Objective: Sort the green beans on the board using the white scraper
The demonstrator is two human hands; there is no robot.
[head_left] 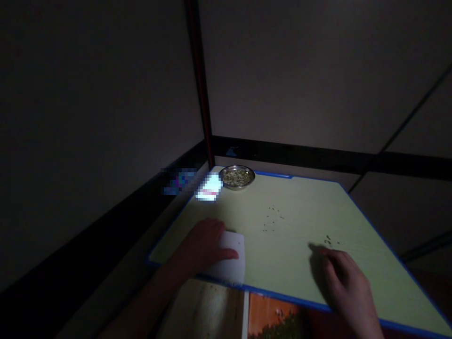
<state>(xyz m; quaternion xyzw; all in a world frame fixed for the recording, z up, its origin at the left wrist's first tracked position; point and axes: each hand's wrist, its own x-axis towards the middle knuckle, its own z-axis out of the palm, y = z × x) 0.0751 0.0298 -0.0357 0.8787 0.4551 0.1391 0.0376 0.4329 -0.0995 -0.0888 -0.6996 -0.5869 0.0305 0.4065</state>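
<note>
My left hand (208, 242) grips a white flat scraper-like piece (231, 268) with rounded corners. The thumb lies across its top and the other fingers are at its far left side. It rests on the pale green table (289, 263) at the near blue edge. On the right, my right hand (348, 282) is held with curled fingers, thumb and forefinger together. Whatever they may hold is too small to see. Just beyond those fingertips lies a little group of dark bits (327, 241). More dark specks (273, 221) are scattered at the table's middle.
A shiny metal bowl (238, 178) of pale and green bits stands at the far left corner. Beside it glows a blurred bright screen (210, 188). Below the near edge, an orange surface (261, 313) bears a dark green heap (282, 328). Walls border the table's back and left.
</note>
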